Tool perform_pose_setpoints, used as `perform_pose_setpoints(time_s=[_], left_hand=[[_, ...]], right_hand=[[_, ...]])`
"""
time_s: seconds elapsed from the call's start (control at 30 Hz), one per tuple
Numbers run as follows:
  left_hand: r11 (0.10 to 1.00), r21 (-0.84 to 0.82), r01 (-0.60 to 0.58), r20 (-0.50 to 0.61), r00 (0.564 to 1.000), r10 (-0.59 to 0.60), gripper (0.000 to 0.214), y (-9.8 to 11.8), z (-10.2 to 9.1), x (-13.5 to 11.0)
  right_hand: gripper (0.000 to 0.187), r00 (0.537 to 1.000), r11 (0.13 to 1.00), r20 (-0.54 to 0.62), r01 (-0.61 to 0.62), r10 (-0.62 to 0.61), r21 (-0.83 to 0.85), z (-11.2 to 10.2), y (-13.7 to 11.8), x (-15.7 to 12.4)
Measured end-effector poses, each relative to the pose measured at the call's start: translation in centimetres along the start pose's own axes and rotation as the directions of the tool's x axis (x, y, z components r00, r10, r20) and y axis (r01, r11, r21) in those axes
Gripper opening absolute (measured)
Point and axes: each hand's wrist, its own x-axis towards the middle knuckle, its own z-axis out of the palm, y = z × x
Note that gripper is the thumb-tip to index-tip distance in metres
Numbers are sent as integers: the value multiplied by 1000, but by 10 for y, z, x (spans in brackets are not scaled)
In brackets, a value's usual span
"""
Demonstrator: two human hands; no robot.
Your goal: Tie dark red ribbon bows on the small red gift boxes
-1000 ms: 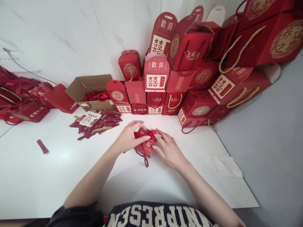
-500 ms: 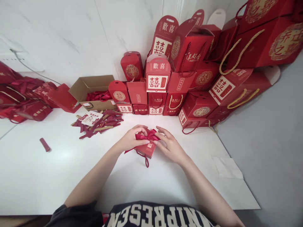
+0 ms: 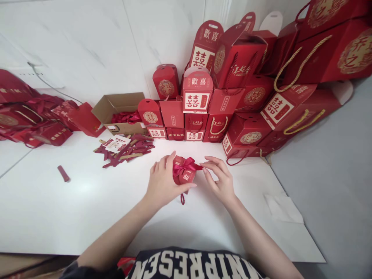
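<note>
A small red gift box with pale characters stands on the white table in front of me. On its top sits a dark red satin ribbon bow, and a twisted red cord handle hangs from its near side. My left hand is wrapped about the box's left side, thumb along the near edge and fingers at the far edge. To the right, my right hand pinches the tail of the ribbon between thumb and forefinger, the other fingers loosely curled.
Stacked red gift boxes stand along the wall at the back and right. Left of them are an open cardboard box of ribbon and a pile of dark red strips. A lone strip lies left; a paper sheet lies right.
My left hand has gone from the bow's loop to gripping the side of the box. My right hand has drawn off rightward with the ribbon's tail.
</note>
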Motion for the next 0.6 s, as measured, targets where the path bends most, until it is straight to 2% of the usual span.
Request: perform_pose_setpoints(time_s=[0.1,0.17,0.3,0.37,0.4,0.43,0.47,0.5,0.53,0.6], left_hand=[[997,71,31,34,999,-33,90,9,0,-14],[991,112,77,34,996,-82,82,5,-4,-19],[952,213,219,11,974,-227,80,-26,-28,-31],[900,259,351,-48,935,-351,75,-49,-49,-44],[854,280,439,-79,897,-435,75,-61,-60,-52],[782,302,545,-104,834,-541,77,-73,-73,-60],[678,325,659,-132,742,-658,82,-84,-85,-69],[569,334,752,-147,638,-756,87,-96,-96,-78],[442,324,837,-196,516,-834,90,-107,-106,-87],[217,254,943,-349,298,-888,95,-131,-121,-101]], right_hand=[[27,1000,999,3,30,-29,-26,-3,2,-2],[27,999,998,8,46,-46,-49,-4,3,-4],[27,999,995,25,46,-44,-84,-7,3,-7],[27,999,995,31,46,-43,-93,-8,2,-8],[27,998,994,30,49,-47,-96,-7,2,-8],[28,998,994,30,53,-50,-97,-7,2,-8],[28,998,994,30,58,-55,-97,-7,2,-9],[29,998,993,34,63,-60,-96,-6,2,-10],[30,997,993,40,69,-65,-94,-6,2,-10],[31,996,993,61,76,-71,-94,-5,2,-12]])
